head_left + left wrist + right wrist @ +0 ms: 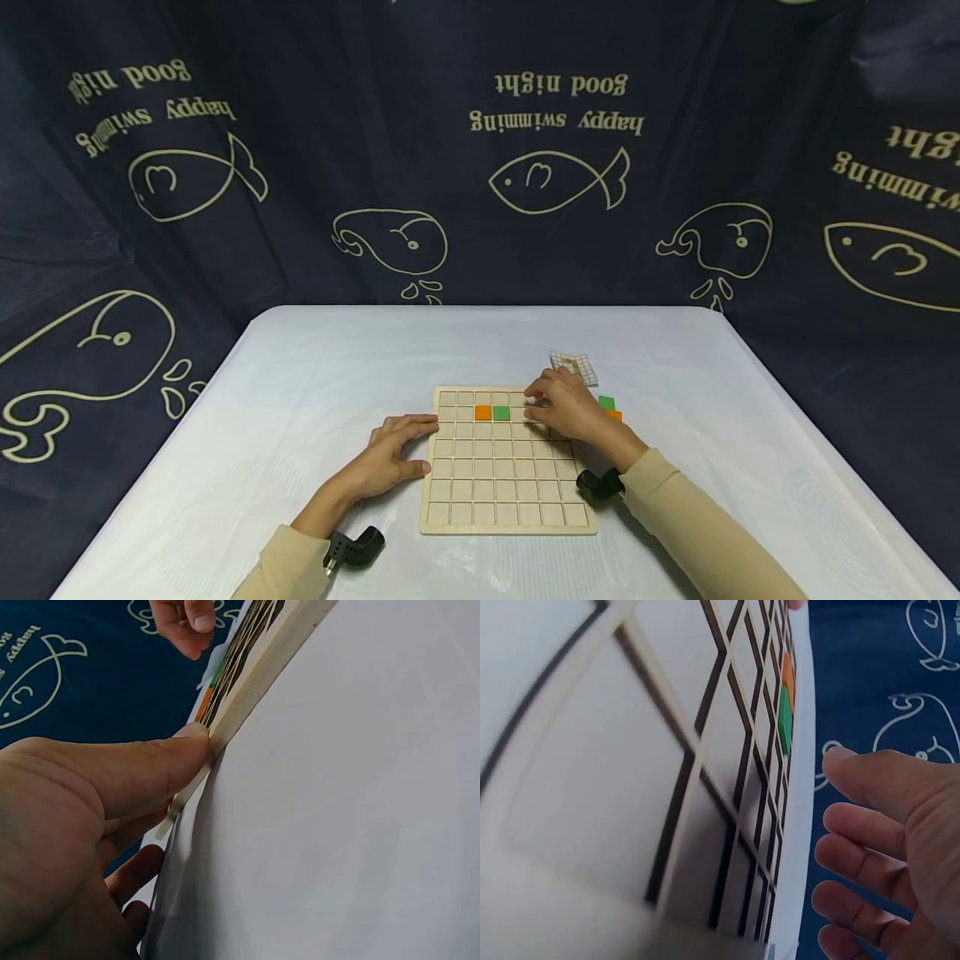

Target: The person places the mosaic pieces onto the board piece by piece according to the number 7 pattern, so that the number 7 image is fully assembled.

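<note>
Left hand lies with thumb and fingers spread, touching the left edge of the wooden board; the right hand is over its far right part, thumb and fingertips apart. On the white table, the board's sides run near to far and left to right; foreshortening hides which axis is longer. Past its far right corner, a card lies slightly turned. An orange tile and a green tile form a left-to-right pair in the second row from the far edge.
</note>
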`<state>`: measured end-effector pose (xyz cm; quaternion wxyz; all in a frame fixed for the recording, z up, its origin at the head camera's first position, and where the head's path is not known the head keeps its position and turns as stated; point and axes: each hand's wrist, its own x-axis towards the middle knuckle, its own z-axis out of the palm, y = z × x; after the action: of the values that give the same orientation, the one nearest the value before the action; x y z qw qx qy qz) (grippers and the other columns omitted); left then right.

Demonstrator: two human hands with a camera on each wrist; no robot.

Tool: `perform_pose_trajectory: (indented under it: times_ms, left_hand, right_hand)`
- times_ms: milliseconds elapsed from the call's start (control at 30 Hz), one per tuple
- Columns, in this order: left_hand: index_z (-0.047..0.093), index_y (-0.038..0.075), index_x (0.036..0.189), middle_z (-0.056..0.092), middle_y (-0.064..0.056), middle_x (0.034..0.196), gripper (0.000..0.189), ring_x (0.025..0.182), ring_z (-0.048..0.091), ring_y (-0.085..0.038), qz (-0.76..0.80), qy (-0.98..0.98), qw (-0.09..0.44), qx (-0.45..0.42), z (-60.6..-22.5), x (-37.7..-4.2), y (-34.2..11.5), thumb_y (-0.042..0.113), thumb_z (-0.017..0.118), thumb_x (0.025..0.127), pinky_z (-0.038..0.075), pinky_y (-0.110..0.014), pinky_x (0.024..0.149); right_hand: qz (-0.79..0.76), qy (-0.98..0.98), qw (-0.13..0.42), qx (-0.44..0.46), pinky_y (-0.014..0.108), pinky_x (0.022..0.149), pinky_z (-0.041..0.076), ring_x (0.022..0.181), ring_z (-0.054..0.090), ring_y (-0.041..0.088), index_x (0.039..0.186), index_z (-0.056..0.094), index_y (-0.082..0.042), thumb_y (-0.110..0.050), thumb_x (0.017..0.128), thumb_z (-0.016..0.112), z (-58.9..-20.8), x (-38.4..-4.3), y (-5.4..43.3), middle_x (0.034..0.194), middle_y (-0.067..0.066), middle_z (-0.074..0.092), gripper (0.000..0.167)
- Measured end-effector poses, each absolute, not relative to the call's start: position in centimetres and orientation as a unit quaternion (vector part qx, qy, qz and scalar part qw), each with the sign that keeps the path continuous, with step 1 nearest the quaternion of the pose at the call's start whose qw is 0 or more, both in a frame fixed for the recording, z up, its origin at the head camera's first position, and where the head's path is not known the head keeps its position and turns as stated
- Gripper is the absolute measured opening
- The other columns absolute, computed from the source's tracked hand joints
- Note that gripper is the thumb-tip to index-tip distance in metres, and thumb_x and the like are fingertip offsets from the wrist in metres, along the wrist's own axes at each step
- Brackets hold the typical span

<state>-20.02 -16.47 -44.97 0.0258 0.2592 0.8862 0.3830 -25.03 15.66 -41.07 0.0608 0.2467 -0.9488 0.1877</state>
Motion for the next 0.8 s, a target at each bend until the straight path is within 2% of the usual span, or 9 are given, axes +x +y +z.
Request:
perform_pose_trajectory:
  times_ms: [67,133,233,333,433,800]
  left_hand:
    - [0.053,0.008,0.132,0.045,-0.003,0.145,0.057,0.13,0.035,-0.027,0.383,0.886,0.025,0.26,-45.0,-20.0,-16.5,0.018,0.073,0.079,0.02,-0.042,0.098]
    - [0.053,0.008,0.132,0.045,-0.003,0.145,0.057,0.13,0.035,-0.027,0.382,0.886,0.025,0.261,-45.0,-20.0,-16.5,0.018,0.072,0.079,0.02,-0.042,0.098]
    - [0.053,0.008,0.132,0.045,-0.003,0.145,0.057,0.13,0.035,-0.027,0.383,0.886,0.025,0.261,-45.0,-20.0,-16.5,0.018,0.072,0.079,0.02,-0.043,0.099]
    - [0.053,0.008,0.132,0.044,-0.004,0.145,0.057,0.131,0.034,-0.027,0.385,0.884,0.026,0.262,-45.0,-20.1,-16.5,0.017,0.073,0.079,0.019,-0.045,0.1]
    - [0.053,0.008,0.133,0.044,-0.004,0.145,0.057,0.131,0.034,-0.028,0.386,0.884,0.027,0.262,-45.0,-20.1,-16.5,0.017,0.072,0.08,0.019,-0.047,0.101]
    - [0.053,0.009,0.133,0.044,-0.003,0.145,0.056,0.13,0.033,-0.026,0.38,0.888,0.03,0.258,-44.9,-20.0,-16.4,0.019,0.072,0.081,0.02,-0.046,0.1]
  right_hand:
    - [0.191,-0.949,0.064,0.244,0.046,0.091,0.039,0.091,0.054,0.021,0.107,0.07,-0.01,-0.028,0.082,0.072,-41.1,-25.0,16.1,0.095,0.003,0.062,0.03]
    - [0.196,-0.949,0.065,0.239,0.054,0.1,0.035,0.096,0.057,0.026,0.107,0.069,-0.01,-0.027,0.082,0.072,-41.1,-25.0,16.6,0.097,0.004,0.063,0.03]
    - [0.203,-0.951,0.065,0.225,0.062,0.106,0.026,0.104,0.057,0.031,0.108,0.069,-0.011,-0.028,0.083,0.071,-41.0,-24.9,17.3,0.101,0.005,0.063,0.031]
    - [0.202,-0.952,0.071,0.217,0.057,0.098,0.034,0.103,0.055,0.03,0.108,0.069,-0.011,-0.028,0.083,0.071,-41.0,-24.9,18.0,0.102,0.005,0.063,0.031]
    - [0.199,-0.954,0.076,0.211,0.049,0.088,0.037,0.098,0.053,0.026,0.109,0.069,-0.011,-0.029,0.083,0.071,-41.1,-24.8,18.7,0.101,0.004,0.063,0.031]
    - [0.199,-0.958,0.085,0.188,0.043,0.08,0.034,0.092,0.048,0.023,0.108,0.068,-0.01,-0.027,0.082,0.072,-41.8,-24.4,21.1,0.101,0.005,0.063,0.031]
